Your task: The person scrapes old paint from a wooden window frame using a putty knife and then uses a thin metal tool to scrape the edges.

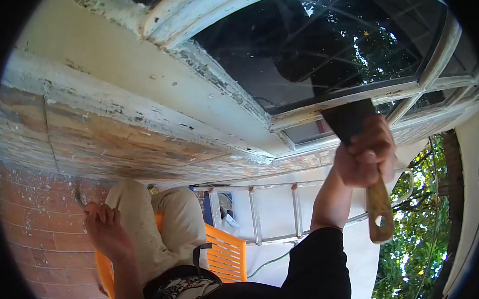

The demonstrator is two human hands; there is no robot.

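Observation:
My right hand (366, 155) is raised and closed around a scraper. The scraper (378, 206) has a wide dark blade and a worn handle with a hole at its end. Its blade touches or lies very close to a thin bar (354, 97) of the window frame, where the white paint is worn. Beside the blade is a dark glass pane (308, 45) with reflections. Down at the left, my left hand (107, 230) is held beside my knee with curled fingers. A small, thin, curved thing (79, 196) shows at its fingertips, too small to name.
Beneath the window runs a flaking painted sill (118, 104) above stone-like wall tiles (143, 145). I sit on an orange plastic chair (235, 256). White flakes litter the reddish tiled floor (38, 221). A metal ladder (255, 217) and leafy branches (410, 269) are at the right.

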